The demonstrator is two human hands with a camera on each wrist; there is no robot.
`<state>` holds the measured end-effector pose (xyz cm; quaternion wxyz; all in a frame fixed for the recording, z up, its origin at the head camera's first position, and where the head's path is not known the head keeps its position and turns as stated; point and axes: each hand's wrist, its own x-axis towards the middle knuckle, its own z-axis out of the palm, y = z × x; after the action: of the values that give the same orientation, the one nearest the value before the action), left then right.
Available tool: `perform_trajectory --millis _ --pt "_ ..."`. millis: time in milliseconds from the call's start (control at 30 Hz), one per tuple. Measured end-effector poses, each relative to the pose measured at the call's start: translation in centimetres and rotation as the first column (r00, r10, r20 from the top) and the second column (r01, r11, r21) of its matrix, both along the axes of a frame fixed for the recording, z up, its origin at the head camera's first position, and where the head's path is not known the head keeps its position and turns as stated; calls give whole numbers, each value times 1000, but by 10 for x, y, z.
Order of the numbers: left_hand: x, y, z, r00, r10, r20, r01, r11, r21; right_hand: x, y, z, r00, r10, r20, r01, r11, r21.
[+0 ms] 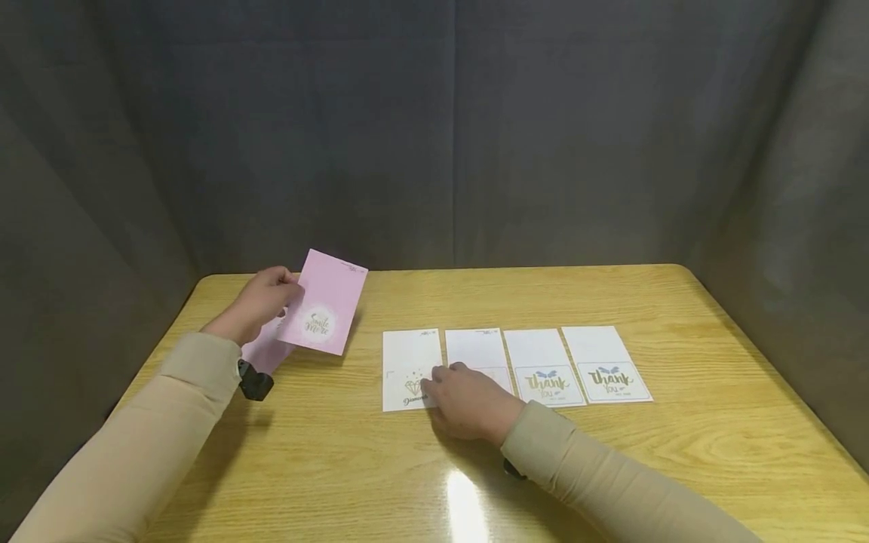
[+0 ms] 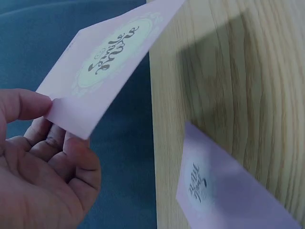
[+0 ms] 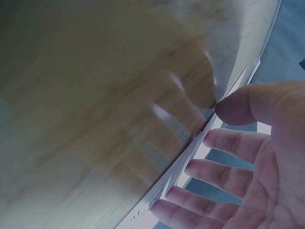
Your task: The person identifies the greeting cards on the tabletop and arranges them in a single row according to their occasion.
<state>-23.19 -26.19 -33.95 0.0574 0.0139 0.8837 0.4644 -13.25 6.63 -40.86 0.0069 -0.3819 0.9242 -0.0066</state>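
Note:
My left hand [image 1: 256, 303] pinches a pink card [image 1: 333, 290] by its left edge between thumb and fingers, raised above the table's left side. "Smile more" is printed in a pale circle on it. Below, partly hidden by that hand, a second pink card [image 2: 224, 191] lies on the wood. Over the lower part of two white cards sits my right hand [image 1: 471, 401], fingers extended, fingertips [image 3: 193, 167] right at the card edges. One is a white card with a diamond print [image 1: 410, 351]; its neighbour, a white card [image 1: 473, 347], is half covered by the hand.
Two white "Thank you" cards [image 1: 543, 381] continue the row to the right, side by side with narrow gaps. The wooden table [image 1: 713, 437] has a rounded far corner and ends at a dark curtain [image 1: 434, 151]. A light reflection shines near the front middle.

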Motion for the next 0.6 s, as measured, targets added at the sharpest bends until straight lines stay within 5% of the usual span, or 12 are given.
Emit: perform_trajectory --millis 233,600 --pt "12 9 -3 997 -4 79 3 1000 13 0 0 0 1000 1 3 -1 1000 -4" --pt "23 1 -27 981 -80 174 67 995 76 0 -4 0 1000 5 8 -4 1000 -19"
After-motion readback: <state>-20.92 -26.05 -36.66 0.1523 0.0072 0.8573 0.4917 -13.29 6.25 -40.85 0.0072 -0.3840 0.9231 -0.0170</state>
